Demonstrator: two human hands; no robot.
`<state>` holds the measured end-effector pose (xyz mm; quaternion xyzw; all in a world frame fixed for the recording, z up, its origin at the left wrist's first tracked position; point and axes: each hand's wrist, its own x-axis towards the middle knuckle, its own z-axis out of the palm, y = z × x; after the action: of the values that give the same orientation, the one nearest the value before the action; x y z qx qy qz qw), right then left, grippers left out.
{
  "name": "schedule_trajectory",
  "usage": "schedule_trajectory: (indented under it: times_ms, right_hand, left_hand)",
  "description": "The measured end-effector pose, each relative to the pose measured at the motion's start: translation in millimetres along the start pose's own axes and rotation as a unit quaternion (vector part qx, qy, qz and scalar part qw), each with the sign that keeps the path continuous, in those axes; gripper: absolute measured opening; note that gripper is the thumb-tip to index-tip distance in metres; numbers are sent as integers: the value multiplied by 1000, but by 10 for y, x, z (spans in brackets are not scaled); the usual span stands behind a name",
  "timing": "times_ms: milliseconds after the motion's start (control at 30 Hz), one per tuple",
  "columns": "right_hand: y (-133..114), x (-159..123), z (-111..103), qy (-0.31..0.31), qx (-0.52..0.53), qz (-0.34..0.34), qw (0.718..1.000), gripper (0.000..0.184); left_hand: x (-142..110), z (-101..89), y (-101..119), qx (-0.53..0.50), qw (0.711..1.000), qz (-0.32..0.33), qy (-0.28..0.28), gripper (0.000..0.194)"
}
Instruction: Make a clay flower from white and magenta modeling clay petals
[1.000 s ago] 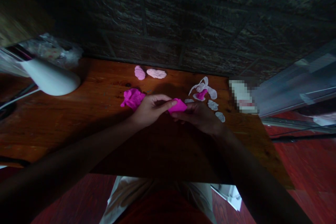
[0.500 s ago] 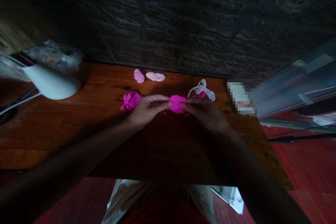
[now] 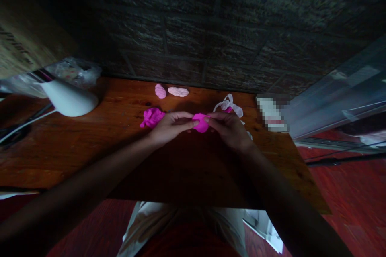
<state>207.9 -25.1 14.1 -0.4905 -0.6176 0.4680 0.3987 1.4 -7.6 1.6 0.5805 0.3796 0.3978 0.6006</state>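
Between my two hands is a thin, flattened piece of bright pink modelling clay (image 3: 200, 125), held up over the table. My left hand (image 3: 169, 127) pinches its left edge between thumb and fingers. On the opposite edge, the thumb and fingers of my right hand (image 3: 229, 128) are closed in the same way. A rough bright pink clay lump (image 3: 152, 117) lies just left of my left hand, partly covered by it. Behind my right hand sits a tangle of whitish strips (image 3: 237, 110) with a bit of bright pink in it.
Two paler lumps, one pink (image 3: 160, 91) and one pale pink (image 3: 178, 91), lie near the wall (image 3: 187, 56). A white lamp-like object (image 3: 72, 98) with a cord stands left on the wooden table (image 3: 75, 144). At right is a blurred-out pale item (image 3: 271, 113).
The pink piece looks slightly smaller or more tilted between my fingers. Both hands keep their pinch on it. The view has shifted slightly.
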Motion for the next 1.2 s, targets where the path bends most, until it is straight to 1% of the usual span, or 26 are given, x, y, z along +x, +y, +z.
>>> schedule_trajectory:
  times_ms: [67,133,233,367,500,633,700,800,867,1000,1100,1200]
  right_hand:
    - [-7,-7,21,4,-5,-11,1000,33]
    - [-4,-12,53,8,13,-11,1000,35]
    - [23,-10,101,5,54,7,999,38]
    - [60,-4,121,-11,42,26,999,37]
    - [53,1,94,-13,17,4,1000,33]
    - [27,5,74,-18,22,-9,1000,31]
    - [22,3,83,-17,39,-3,999,31]
    - [31,-4,113,-36,76,23,996,32]
    - [46,-7,132,-52,90,35,994,35]
    - [78,-7,141,-67,108,44,991,32]
    - [84,-5,134,-65,117,49,990,31]
    - [73,-4,137,-48,120,44,991,31]
  left_hand:
    - [1,-7,-6,8,1000,6,-14,22]
    - [1,-10,-6,15,1000,12,-8,21]
    - [2,-10,0,6,1000,11,8,24]
    - [4,-6,9,-16,1000,3,11,26]
    - [0,1,12,-13,1000,4,15,23]
    - [0,-2,0,-13,1000,6,20,20]
    - [2,-6,-9,-26,999,2,19,21]
    - [2,-7,-12,-33,999,-1,22,21]
    - [-2,-5,-8,-26,999,1,21,21]
    - [-6,-3,0,-5,1000,0,16,21]
    - [-6,-4,3,-2,1000,-4,20,21]
    - [-10,-2,17,-4,1000,-9,18,22]
